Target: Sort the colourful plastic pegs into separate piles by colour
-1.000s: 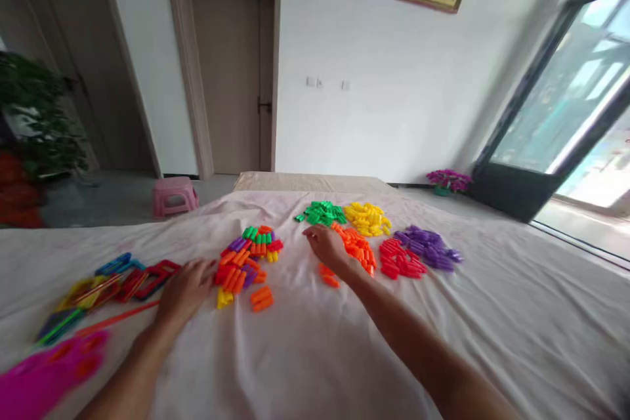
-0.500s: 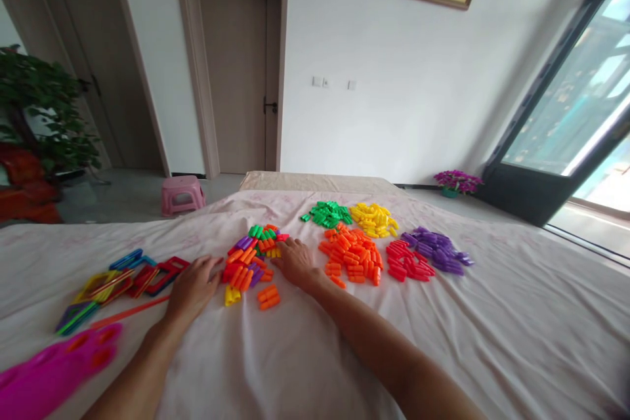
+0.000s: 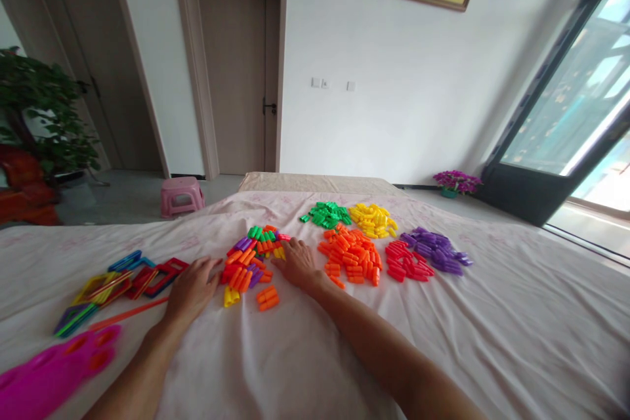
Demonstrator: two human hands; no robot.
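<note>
A mixed pile of small plastic building pieces [image 3: 241,275] in orange, red, purple, green and yellow lies on the cloth between my hands. My left hand [image 3: 194,283] rests at the pile's left edge, its fingers stretched out and nothing seen in them. On the other side, my right hand [image 3: 296,262] lies with fingers extended against the pile's right edge, beside yellow and red pieces; its fingertips are partly hidden. Closer to me sits a small orange cluster [image 3: 268,298]. Right of my right hand is a heap of orange pieces [image 3: 352,254].
Sorted heaps of green [image 3: 327,214], yellow [image 3: 373,220], red [image 3: 407,261] and purple pieces [image 3: 437,249] lie behind and right. Coloured frame-like tiles [image 3: 105,285] and a pink object [image 3: 59,374] lie at left. A pink stool [image 3: 182,197] stands beyond the cloth-covered surface [image 3: 492,341].
</note>
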